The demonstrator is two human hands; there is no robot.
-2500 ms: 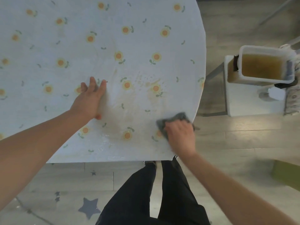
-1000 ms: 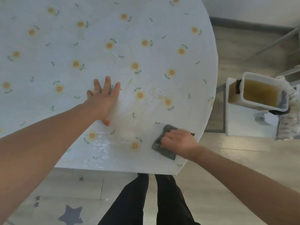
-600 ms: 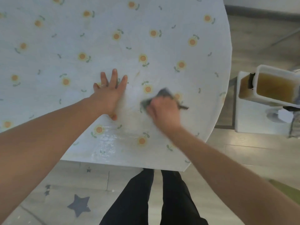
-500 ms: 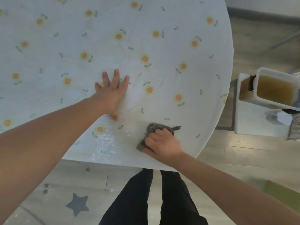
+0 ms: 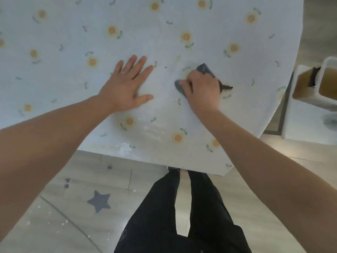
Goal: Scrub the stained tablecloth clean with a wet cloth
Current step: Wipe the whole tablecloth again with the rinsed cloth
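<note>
A pale blue tablecloth [image 5: 73, 33] printed with small orange flowers covers a round table. My left hand [image 5: 127, 84] lies flat on it with fingers spread, pressing the fabric down. To its right my right hand [image 5: 200, 88] grips a dark grey wet cloth [image 5: 205, 69] and presses it onto the tablecloth. Most of the cloth is hidden under my fingers; one corner and a dark strand stick out. A wet, shiny patch [image 5: 151, 132] shows on the fabric near the table's front edge. Any stain under the cloth is hidden.
A white stool [image 5: 306, 121] stands right of the table, carrying a white tub [image 5: 328, 73] of brownish water, cut off by the frame's edge. My legs in black trousers [image 5: 182, 216] stand at the table's front edge on a grey floor with star marks [image 5: 99, 200].
My right hand has swept the wet cloth from near the front edge up and away, to the middle of the cloth beside my left hand. My left hand has stayed flat.
</note>
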